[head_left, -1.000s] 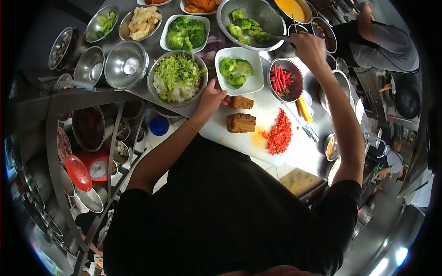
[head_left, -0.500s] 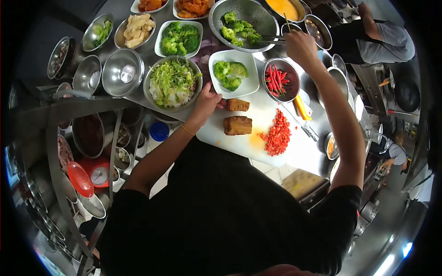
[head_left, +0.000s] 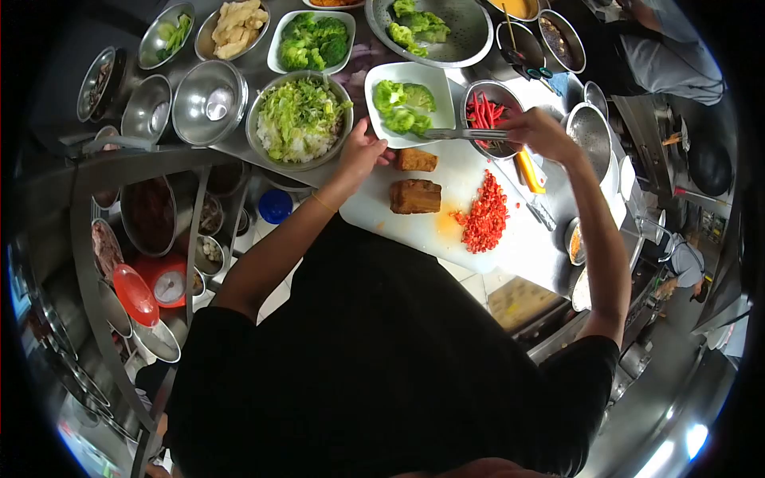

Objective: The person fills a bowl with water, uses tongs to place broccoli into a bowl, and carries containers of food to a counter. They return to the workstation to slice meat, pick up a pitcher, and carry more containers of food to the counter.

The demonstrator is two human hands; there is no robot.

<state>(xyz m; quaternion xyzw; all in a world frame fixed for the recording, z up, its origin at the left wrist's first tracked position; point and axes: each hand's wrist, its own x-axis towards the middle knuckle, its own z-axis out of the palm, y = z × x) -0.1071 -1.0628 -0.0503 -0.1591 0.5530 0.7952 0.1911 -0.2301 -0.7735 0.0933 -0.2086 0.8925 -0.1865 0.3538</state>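
Observation:
In my right hand [head_left: 540,135] is a pair of metal tongs [head_left: 466,134], held level over the bowl of red chillies [head_left: 488,111]. Their tips reach into a square white bowl [head_left: 438,76] and meet the lower edge of the broccoli [head_left: 405,95] there. My left hand [head_left: 361,163] grips the lower-left corner of this bowl, some fingers hidden under it. Just below lie two browned meat blocks [head_left: 416,196] on a white cutting board [head_left: 374,209], with chopped red chillies [head_left: 484,219] to their right.
A colander [head_left: 466,40] with more broccoli stands behind. Left are a bowl of rice and shredded greens [head_left: 299,123], another white bowl of broccoli [head_left: 312,40] and steel bowls [head_left: 209,103]. An orange-handled knife [head_left: 528,171] lies right. A co-worker [head_left: 673,64] stands upper right.
My right hand has brought the tongs down from the colander to the white bowl. The left hand stays at the bowl's corner. The whole view has shifted slightly.

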